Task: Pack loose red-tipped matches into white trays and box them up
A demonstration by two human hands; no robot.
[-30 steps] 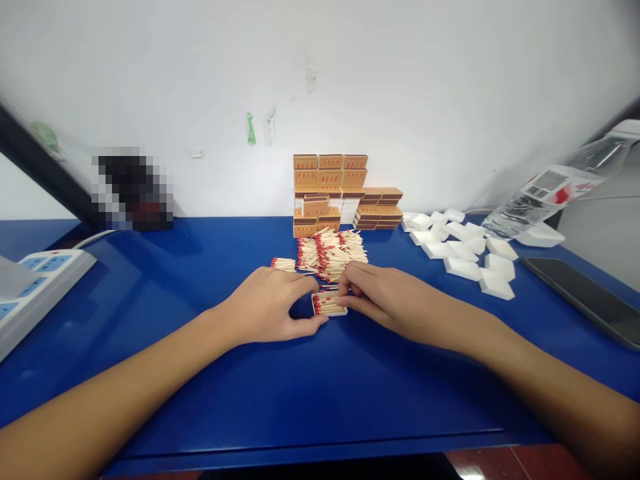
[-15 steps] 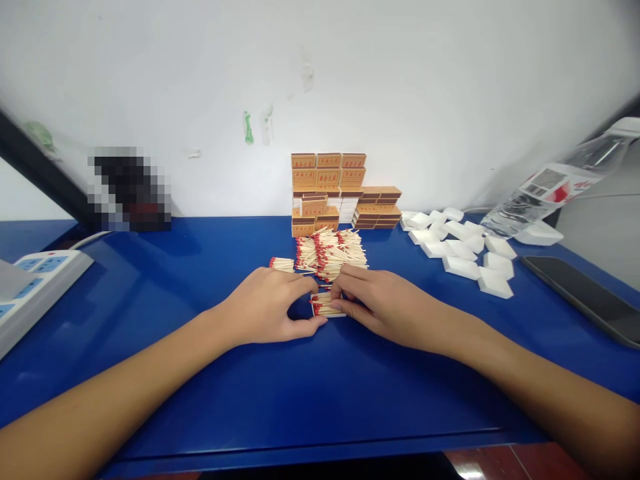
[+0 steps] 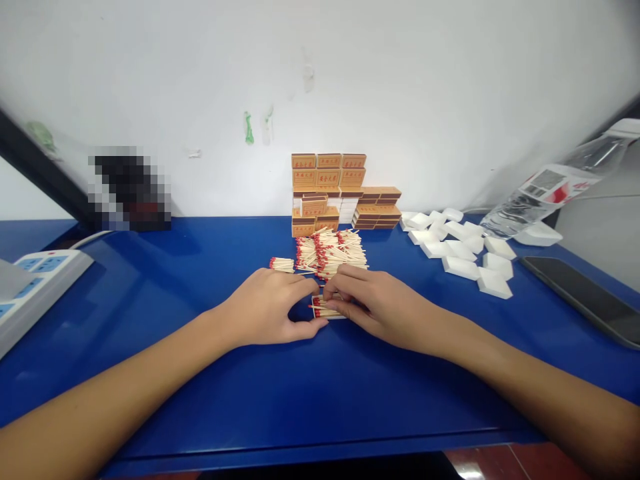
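Leftward over the match tray [image 3: 337,318] went the right hand [image 3: 385,303] since the earlier frame, its fingertips coming from the right end nearer the middle; the left hand [image 3: 270,308] stayed put.

The tray lay on the blue table [image 3: 320,393] between the hands, in front of the match heap [image 3: 345,252], its long axis running left to right. The matches inside [image 3: 321,313] lay along it, red heads to the left, and one match [image 3: 314,307] jutted past the left end.

The left thumb and index finger curved around the left end, holding it. The right thumb and index stood close together over the matches; whether they pinched one could not be told.

The right fingers hid the tray's right part. The power strip [image 3: 55,280] was cut off at the left edge, and a dark object [image 3: 135,193] was pixelated.

Loose matches made two groups, the heap and one small bundle [image 3: 283,265], too dense to count. Two rows of three orange boxes [image 3: 328,178] topped the stack. One bottle [image 3: 547,187] and one phone [image 3: 580,293] lay right of overlapping white trays [image 3: 460,268].
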